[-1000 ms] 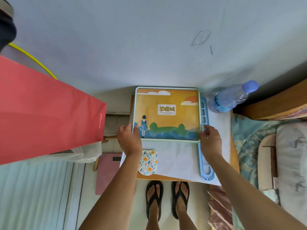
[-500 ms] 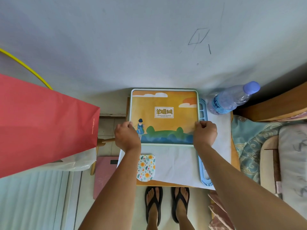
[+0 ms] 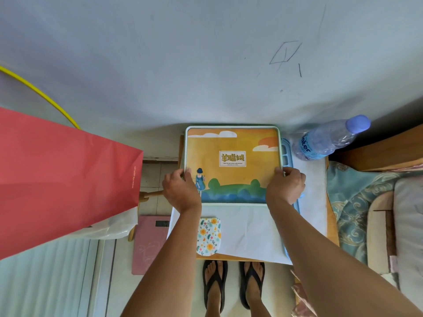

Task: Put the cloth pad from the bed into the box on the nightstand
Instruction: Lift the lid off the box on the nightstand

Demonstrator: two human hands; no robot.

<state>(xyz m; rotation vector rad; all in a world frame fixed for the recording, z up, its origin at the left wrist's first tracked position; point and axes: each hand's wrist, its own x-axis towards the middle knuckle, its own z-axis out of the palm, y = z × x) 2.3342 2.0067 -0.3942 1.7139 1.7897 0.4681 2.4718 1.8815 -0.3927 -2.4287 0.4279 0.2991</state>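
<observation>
A flat square box with an orange and blue picture lid lies closed on the nightstand, against the wall. My left hand grips the box's left edge and my right hand grips its right edge, both near the front corners. A small floral cloth pad lies on white paper in front of the box, just right of my left forearm.
A water bottle lies at the back right of the nightstand. A light blue plastic rack runs under the box's right side. A red paper bag hangs at left. The bed is on the right. A pink scale is on the floor.
Both hands moved from the box's front edge to its left and right sides and closed on them. The box stays flat on the nightstand.
</observation>
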